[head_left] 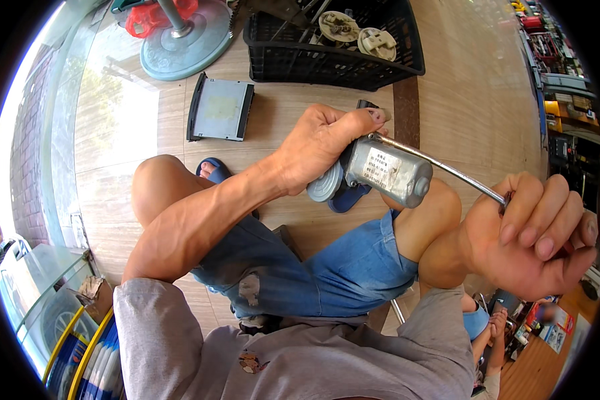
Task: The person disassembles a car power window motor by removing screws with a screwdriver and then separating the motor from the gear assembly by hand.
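Observation:
A silver cylindrical motor [390,172] with a printed label and a grey round housing [323,187] at one end is held in my left hand [323,143] above my knees, its fingers closed round the housing and thumb on top. A long metal screwdriver [440,163] lies along the motor's top, its tip by my left thumb. My right hand [527,240] is closed round the screwdriver's handle at the right, most of which is hidden by my fingers.
Ahead stand a grey metal box [217,110], a black crate [333,70] of parts and a pale round base [167,53] with a pole. A glass table [57,263] and yellow-edged racks [80,353] are at lower left, shelves [560,100] at right, another person's hands [497,323] at lower right.

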`<state>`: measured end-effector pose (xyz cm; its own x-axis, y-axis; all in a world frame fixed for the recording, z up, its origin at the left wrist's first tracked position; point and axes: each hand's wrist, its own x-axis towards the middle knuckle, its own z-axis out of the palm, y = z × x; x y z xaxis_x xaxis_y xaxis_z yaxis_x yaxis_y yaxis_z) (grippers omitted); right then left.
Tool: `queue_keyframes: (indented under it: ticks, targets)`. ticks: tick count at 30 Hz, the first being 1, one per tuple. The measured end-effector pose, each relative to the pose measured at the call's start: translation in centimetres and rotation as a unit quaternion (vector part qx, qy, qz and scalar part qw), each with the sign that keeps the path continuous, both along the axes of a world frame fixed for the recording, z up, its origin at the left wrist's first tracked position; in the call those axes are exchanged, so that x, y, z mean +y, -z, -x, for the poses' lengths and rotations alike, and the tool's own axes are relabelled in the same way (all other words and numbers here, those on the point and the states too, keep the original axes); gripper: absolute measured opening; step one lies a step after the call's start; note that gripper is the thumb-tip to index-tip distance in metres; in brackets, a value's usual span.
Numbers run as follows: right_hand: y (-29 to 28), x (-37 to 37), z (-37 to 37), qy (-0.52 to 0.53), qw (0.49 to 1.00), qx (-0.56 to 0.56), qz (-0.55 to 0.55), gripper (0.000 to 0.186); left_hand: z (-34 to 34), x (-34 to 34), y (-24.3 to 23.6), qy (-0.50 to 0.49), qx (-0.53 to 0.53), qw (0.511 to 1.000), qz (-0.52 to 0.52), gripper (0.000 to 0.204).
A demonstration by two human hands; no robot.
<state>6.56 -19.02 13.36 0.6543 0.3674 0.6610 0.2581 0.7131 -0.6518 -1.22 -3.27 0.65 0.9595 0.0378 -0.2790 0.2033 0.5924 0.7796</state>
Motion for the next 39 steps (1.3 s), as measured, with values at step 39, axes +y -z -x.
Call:
queue_keyframes:
  ticks: [39]
  targets:
    - [-0.4, -0.2, -0.9, -0.01, 1.0, 0.018, 0.013, 0.024, -0.1, 0.2, 0.0, -0.005, 0.023, 1.0, -0.004, 0.046]
